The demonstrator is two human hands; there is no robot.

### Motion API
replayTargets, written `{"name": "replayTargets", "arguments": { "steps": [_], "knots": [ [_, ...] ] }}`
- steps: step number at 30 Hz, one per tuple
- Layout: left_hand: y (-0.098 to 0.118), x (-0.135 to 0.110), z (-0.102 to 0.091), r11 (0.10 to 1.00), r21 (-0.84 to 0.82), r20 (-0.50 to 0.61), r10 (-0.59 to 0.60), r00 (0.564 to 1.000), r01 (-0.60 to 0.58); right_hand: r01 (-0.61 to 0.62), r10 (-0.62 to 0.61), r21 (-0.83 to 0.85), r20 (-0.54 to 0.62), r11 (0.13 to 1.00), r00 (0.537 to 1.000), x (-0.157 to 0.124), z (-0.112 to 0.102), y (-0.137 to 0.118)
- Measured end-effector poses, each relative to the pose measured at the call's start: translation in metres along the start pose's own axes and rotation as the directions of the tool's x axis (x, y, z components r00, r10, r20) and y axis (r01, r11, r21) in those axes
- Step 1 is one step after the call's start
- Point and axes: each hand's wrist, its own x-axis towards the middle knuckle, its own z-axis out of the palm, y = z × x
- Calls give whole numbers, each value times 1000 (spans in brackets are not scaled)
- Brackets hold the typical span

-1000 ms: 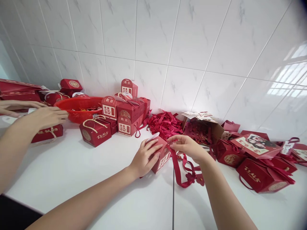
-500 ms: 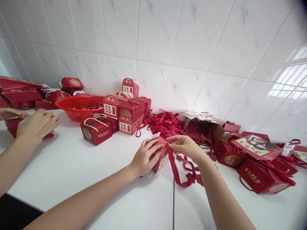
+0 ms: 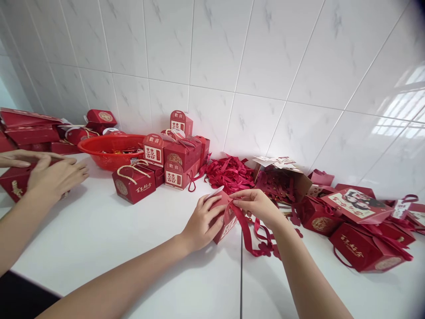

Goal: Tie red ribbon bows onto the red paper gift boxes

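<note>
A small red gift box (image 3: 227,219) stands on the white counter (image 3: 109,235) in front of me. My left hand (image 3: 201,221) grips its left side, fingers wrapped round it. My right hand (image 3: 257,206) pinches a red ribbon (image 3: 248,238) at the top of the box; the ribbon trails down onto the counter to the right. At the far left another person's hands (image 3: 53,175) rest on a flat red box (image 3: 15,181).
A red basket (image 3: 109,150), a rope-handled red box (image 3: 133,182) and stacked small red boxes (image 3: 175,155) stand by the tiled wall. A heap of red ribbons (image 3: 229,170), an open cardboard carton (image 3: 282,175) and red bags (image 3: 361,246) lie to the right.
My right hand has drawn the ribbon closer to the box top and my left hand has tilted the box slightly. The other person's hands shifted onto a red box at the left.
</note>
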Motion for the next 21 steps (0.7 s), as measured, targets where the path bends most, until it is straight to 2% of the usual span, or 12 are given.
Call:
{"name": "replayTargets", "arguments": {
  "steps": [6, 11, 16, 21],
  "knots": [
    [10, -3, 1, 1000, 13, 14, 12, 1000, -13, -9, 11, -52, 32, 999, 999, -5, 0, -8],
    [10, -4, 2, 1000, -6, -5, 14, 1000, -14, 36, -31, -75, 68, 996, 997, -8, -1, -10],
    [8, -4, 4, 999, -51, -64, 11, 998, -14, 45, -40, -111, 52, 993, 998, -11, 0, -12],
    [8, -4, 4, 997, -74, -100, 10, 995, -18, 104, -99, -140, 46, 985, 994, -10, 1, -11]
  ]
}}
